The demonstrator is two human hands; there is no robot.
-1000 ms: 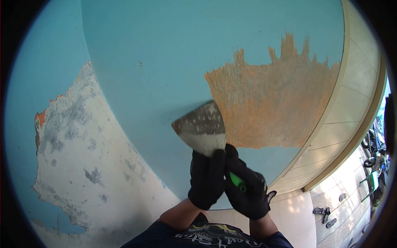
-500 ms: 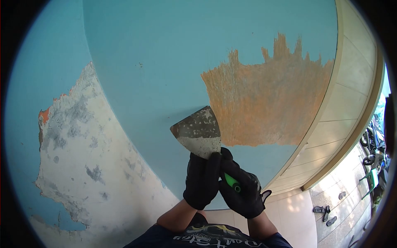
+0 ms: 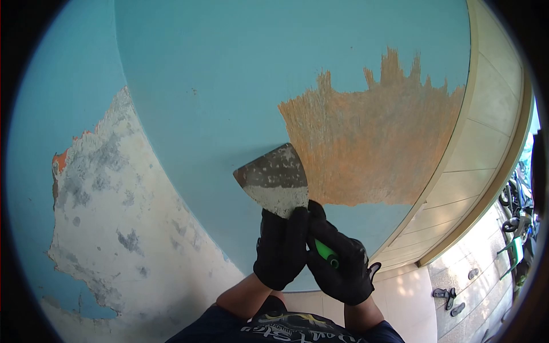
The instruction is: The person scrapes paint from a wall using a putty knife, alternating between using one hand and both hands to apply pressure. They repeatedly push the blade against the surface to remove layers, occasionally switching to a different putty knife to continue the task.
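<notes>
A wide scraper (image 3: 275,177), its metal blade speckled and partly coated pale, slants up and left in front of the blue wall (image 3: 211,51). My right hand (image 3: 343,266), in a black glove, is wrapped round its green handle, whose end shows between the fingers. Also gloved, my left hand (image 3: 279,251) grips the scraper where the blade narrows, thumb against the metal. The blade's upper corner overlaps the left border of a bare orange-brown patch (image 3: 372,146) with ragged upper edges.
On the left wall a large white and grey patch (image 3: 97,228) has peeling edges. A cream panelled surface (image 3: 486,131) curves along the right. Beyond it, sandals (image 3: 452,294) lie on the paved floor near a green chair (image 3: 513,254) and parked motorbikes (image 3: 512,211).
The blade has shifted slightly up and left in view. My right hand sits a little further right and lower, still round the handle; the wall patches look the same.
</notes>
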